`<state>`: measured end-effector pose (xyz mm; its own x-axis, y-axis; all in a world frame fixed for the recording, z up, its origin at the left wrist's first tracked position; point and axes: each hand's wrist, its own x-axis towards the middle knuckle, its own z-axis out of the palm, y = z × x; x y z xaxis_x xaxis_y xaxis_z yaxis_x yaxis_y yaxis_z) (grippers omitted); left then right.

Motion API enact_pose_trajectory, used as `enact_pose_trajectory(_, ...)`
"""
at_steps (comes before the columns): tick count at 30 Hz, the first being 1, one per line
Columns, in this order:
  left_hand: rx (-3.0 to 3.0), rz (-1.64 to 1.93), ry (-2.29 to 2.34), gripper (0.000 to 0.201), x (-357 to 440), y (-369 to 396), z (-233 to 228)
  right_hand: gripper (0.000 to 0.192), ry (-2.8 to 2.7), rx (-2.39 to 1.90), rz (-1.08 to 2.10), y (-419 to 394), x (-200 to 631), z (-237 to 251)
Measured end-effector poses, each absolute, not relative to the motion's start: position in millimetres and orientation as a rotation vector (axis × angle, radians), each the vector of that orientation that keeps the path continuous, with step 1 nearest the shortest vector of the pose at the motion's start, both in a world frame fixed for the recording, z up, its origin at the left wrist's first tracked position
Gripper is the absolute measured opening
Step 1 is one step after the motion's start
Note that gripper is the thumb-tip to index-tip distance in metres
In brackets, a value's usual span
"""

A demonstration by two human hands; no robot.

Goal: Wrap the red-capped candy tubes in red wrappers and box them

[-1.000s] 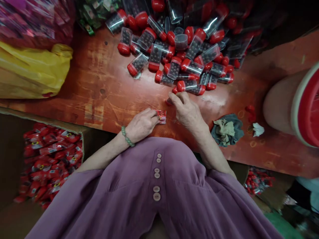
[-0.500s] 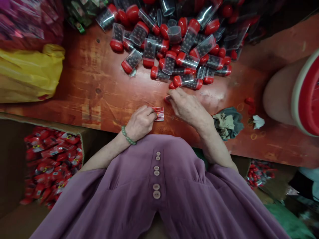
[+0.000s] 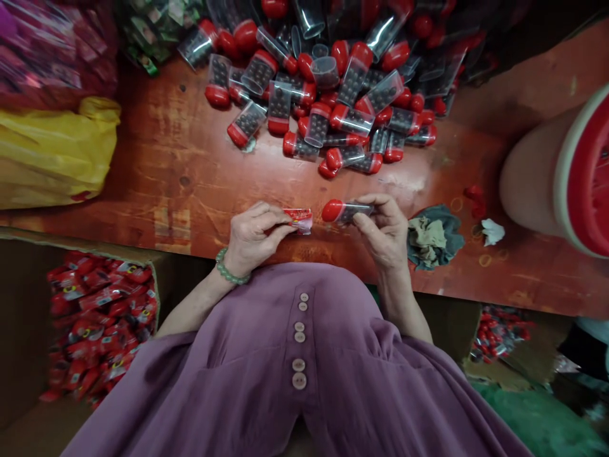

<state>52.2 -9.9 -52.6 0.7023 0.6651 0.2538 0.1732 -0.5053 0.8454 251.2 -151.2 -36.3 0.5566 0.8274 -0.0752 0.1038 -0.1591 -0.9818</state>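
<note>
Presently, the left hand (image 3: 253,233) has its fingers pinched together on a small red packet (image 3: 302,221); whether the packet touches the surface (image 3: 200,168) cannot be told. The right hand (image 3: 386,233) has its fingers clamped on the clear end of a red-capped tube (image 3: 342,212), its cap facing the packet, just apart. Similar tubes lie piled beyond both hands; a crumpled cloth (image 3: 434,236) lies beside the right.

No readable text or numbers.
</note>
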Motion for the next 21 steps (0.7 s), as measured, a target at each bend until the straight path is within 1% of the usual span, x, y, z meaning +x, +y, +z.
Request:
enact_pose_trajectory(3,1.941,0.686,0.633,0.008,51.4,-9.5,-47.9,0.028,-0.859,-1.575,0.79,-149.9,241.2,-27.6)
enact_pose_trajectory(8,1.82,0.652,0.618,0.008,50.9,-8.1,-45.8,0.014,-1.12,-1.624,0.78,-146.4,238.4,-17.9)
enact_pose_trajectory(12,1.779,0.628,0.62,0.008,49.1,-7.5,-51.9,0.016,-1.429,-1.688,0.705,-145.2,243.4,-13.0)
enact_pose_trajectory(15,1.77,0.617,0.623,0.006,47.9,-8.3,-56.9,0.019,-1.568,-1.713,0.709,-143.0,245.4,-8.0)
enact_pose_trajectory(18,1.754,0.608,0.618,0.005,47.5,-8.9,-59.6,0.019,-1.588,-1.715,0.761,-139.1,246.9,-3.3)
enact_pose_trajectory(21,1.71,0.578,0.62,0.006,47.7,-9.1,-60.8,0.016,-1.503,-1.698,0.899,-134.2,250.7,-1.6)
